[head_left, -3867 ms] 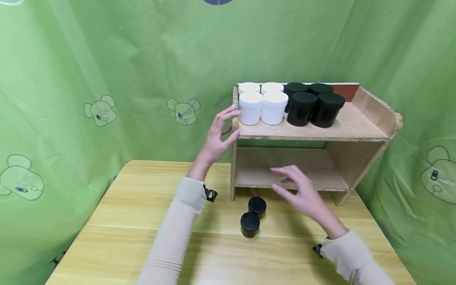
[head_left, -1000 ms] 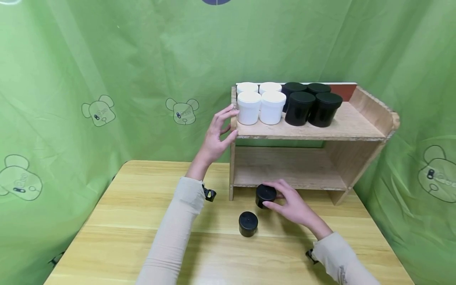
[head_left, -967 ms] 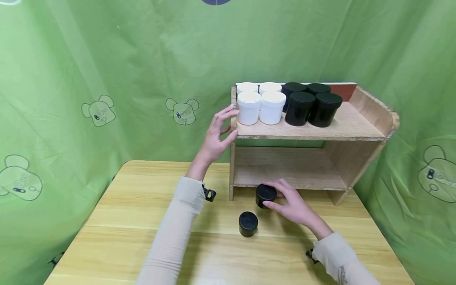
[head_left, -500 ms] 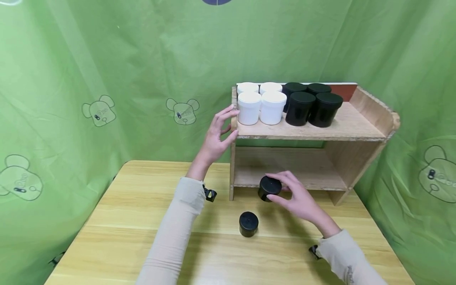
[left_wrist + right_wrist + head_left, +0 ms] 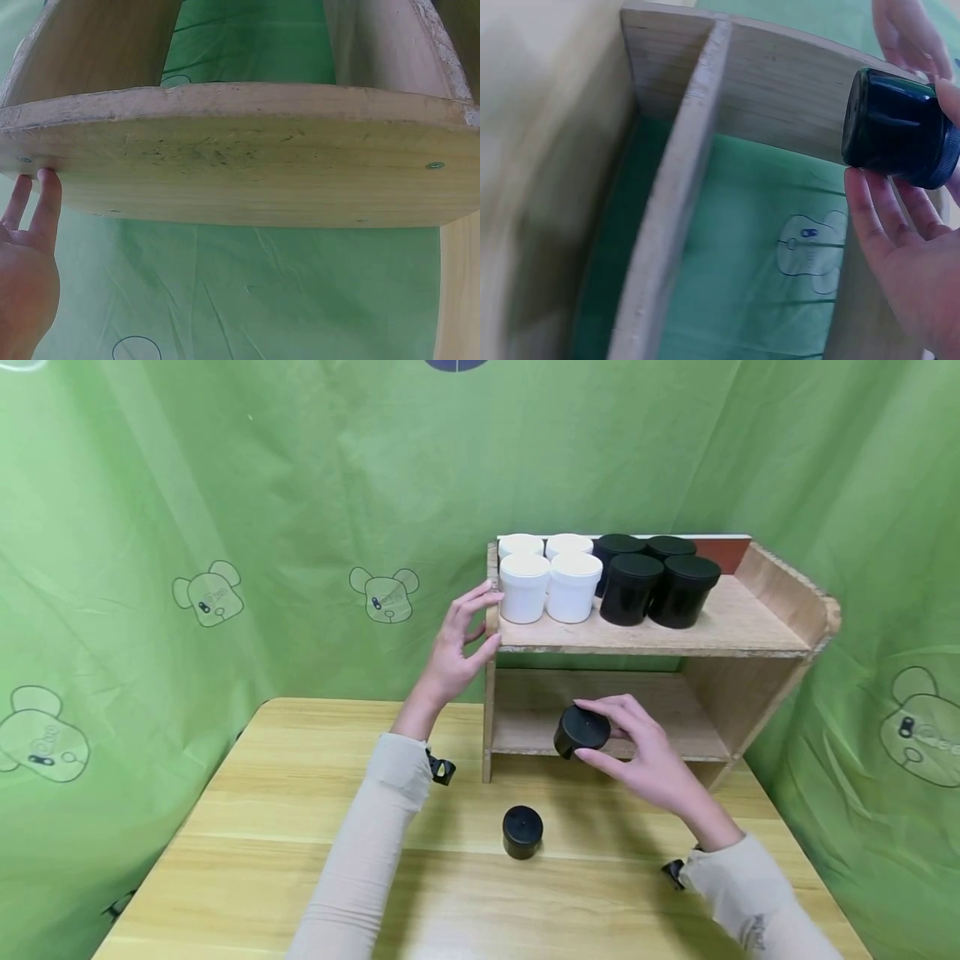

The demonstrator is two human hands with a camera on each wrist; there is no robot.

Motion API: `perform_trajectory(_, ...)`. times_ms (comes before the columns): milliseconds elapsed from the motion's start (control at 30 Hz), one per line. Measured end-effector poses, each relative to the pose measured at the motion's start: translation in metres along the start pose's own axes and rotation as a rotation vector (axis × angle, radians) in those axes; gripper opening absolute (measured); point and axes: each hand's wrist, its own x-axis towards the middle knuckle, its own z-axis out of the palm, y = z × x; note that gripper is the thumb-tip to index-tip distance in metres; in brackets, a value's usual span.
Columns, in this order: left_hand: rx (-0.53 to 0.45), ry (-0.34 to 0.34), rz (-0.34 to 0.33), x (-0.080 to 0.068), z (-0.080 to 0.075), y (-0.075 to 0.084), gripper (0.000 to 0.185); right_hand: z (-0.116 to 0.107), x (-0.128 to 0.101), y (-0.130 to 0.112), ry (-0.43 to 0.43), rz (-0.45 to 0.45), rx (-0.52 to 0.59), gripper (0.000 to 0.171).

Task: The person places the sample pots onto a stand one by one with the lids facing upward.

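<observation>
Right hand [image 5: 648, 756] pinches a small black jar [image 5: 581, 731] at the lower shelf [image 5: 675, 739]; best kept level going in; left hand [image 5: 457, 639], fingers straight, braces the rack's side [image 5: 492, 610].

Lower shelf [image 5: 637, 731] open; jars [image 5: 607, 581] crowd upper shelf [image 5: 735, 627].

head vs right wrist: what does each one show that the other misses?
Head only: the left hand touching the shelf's left side panel, four white jars and four black jars on the top shelf, a second small black jar standing on the table.

Right wrist only: the underside and side wall of the held small jar, seen close up against the fingers.

Both: the right hand holding that jar in front of the wooden shelf unit, and the green backdrop.
</observation>
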Motion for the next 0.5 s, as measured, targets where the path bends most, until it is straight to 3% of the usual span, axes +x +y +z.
perform_trajectory(500, 0.015, 0.000, -0.008, 0.000, 0.000, 0.001, 0.055, -0.049, 0.017, -0.024, 0.139, -0.115, -0.069, 0.072)
